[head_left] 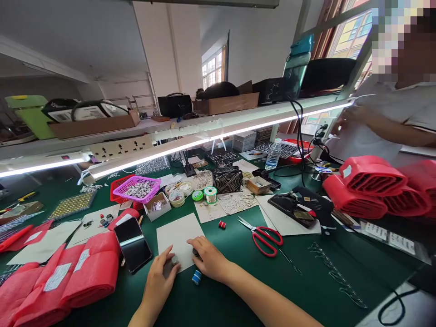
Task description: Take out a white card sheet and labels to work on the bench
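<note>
On the white sheet (180, 231), my left hand (159, 272) has its fingers and thumb curled around a small grey spool (175, 260). My right hand (209, 259) rests at the sheet's right edge, its fingers closed on a small dark spool (195, 252) that is mostly covered. Just below that hand lies a blue thread spool (196, 277) on the green table. A red thread spool (222, 225) lies beyond my right hand. Red-handled scissors (262, 238) lie half open to the right, with thin tweezers (290, 262) beside them.
A phone (132, 245) and red wrapped bundles (81, 268) stand to the left. Behind the sheet are a purple basket (150, 184), solder reels (210, 195) and a small fan (227, 180). A chain (337, 274) lies at right. A person (384, 109) stands beyond more red bundles (371, 175).
</note>
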{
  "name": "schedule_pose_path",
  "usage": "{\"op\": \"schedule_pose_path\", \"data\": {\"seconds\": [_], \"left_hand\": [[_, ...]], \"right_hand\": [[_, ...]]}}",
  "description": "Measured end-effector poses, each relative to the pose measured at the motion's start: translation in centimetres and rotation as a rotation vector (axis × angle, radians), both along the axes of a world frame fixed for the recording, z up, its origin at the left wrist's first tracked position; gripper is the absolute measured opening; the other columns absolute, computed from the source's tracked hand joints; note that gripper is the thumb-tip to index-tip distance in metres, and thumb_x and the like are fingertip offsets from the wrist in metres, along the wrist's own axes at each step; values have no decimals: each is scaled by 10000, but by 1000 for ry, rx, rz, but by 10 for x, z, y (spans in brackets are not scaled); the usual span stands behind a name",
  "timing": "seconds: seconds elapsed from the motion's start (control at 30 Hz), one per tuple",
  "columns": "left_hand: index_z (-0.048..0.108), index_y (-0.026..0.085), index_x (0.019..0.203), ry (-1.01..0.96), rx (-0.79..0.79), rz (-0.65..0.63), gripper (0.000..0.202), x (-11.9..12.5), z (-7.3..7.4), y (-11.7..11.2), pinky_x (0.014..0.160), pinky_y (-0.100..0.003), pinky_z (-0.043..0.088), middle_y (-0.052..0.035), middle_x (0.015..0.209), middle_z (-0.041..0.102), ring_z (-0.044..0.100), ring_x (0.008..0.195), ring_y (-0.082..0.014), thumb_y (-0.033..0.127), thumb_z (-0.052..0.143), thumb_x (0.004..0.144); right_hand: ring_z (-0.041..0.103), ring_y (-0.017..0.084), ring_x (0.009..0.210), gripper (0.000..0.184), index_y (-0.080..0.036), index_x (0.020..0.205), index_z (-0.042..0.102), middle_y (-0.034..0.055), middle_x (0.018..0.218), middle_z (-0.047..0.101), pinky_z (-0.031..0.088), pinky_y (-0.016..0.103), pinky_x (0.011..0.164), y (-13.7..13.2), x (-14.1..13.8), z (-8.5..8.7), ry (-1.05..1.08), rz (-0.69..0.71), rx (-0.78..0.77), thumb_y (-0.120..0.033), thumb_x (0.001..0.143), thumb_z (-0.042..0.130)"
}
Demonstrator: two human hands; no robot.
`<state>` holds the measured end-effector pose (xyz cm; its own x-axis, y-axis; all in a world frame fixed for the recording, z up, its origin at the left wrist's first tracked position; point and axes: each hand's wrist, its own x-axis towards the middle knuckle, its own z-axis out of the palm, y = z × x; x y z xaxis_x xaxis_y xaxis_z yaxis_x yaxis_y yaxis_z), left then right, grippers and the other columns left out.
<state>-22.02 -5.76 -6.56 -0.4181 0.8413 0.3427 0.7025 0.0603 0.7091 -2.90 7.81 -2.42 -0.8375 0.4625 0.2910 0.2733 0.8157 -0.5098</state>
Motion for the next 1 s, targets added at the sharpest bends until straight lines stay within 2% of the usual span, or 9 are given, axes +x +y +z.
{"op": "schedule_pose_path", "data": {"seconds": [0.07,0.2,0.33,0.43,0.53,0.63,0.7,0.83,1.0], "left_hand": [[614,222,1384,12,-7,0,550,0,0,1,964,-486,615,-105,1148,749,736,1066,-273,454,643,886],[734,207,1129,51,-36,-22,354,1,2,1,1011,-525,582,-126,1145,752,706,1116,-304,441,592,903],[724,198,1110,104,-97,-31,334,-1,9,-1,919,-456,619,-122,1088,757,730,1021,-276,397,512,944],[708,191,1121,177,-175,-48,281,-8,24,4,874,-394,615,-101,1097,745,727,978,-231,276,504,947],[691,163,1099,282,-272,-63,193,-18,45,23,909,-403,583,-72,1101,721,700,1014,-213,175,571,948],[670,152,1139,389,-359,-54,190,-27,64,51,984,-462,552,-67,1137,707,672,1096,-231,239,653,972],[673,152,1119,447,-413,-32,202,-31,71,70,998,-484,545,-65,1131,705,668,1105,-238,297,665,980],[677,151,1096,504,-494,8,230,-36,68,91,978,-479,553,-67,1132,700,669,1090,-236,351,664,984],[661,161,1162,504,-481,8,263,-40,56,92,973,-471,554,-75,1168,686,655,1118,-243,362,646,993]], "right_hand": [[655,319,1181,435,-195,1393,583,102,1297,671,557,551,995,0,1,-1,-8,-21,-1,-275,990,728],[656,315,1191,376,-195,1357,613,97,1299,680,547,555,1014,0,1,-1,-51,-46,5,-255,1000,715],[695,278,1102,241,-175,1241,666,72,1199,714,590,497,947,1,1,5,-98,-90,11,-222,1008,705],[724,233,957,185,-166,1187,675,60,1144,718,629,422,829,10,-2,13,-155,-131,14,-233,1016,700],[722,234,964,166,-164,1153,690,69,1179,712,630,422,825,28,-14,24,-222,-126,51,-247,1011,709],[697,274,1091,181,-168,1165,697,79,1235,704,601,486,921,47,-36,33,-264,-80,121,-256,1007,715],[687,287,1124,215,-172,1204,687,84,1254,701,584,513,954,56,-51,37,-283,-64,160,-268,1012,709],[689,290,1122,241,-174,1226,680,88,1270,696,585,517,952,65,-69,33,-308,-64,187,-279,1012,710],[656,313,1194,294,-182,1282,659,99,1345,663,558,548,995,65,-63,29,-266,-57,154,-275,1009,713]]}}
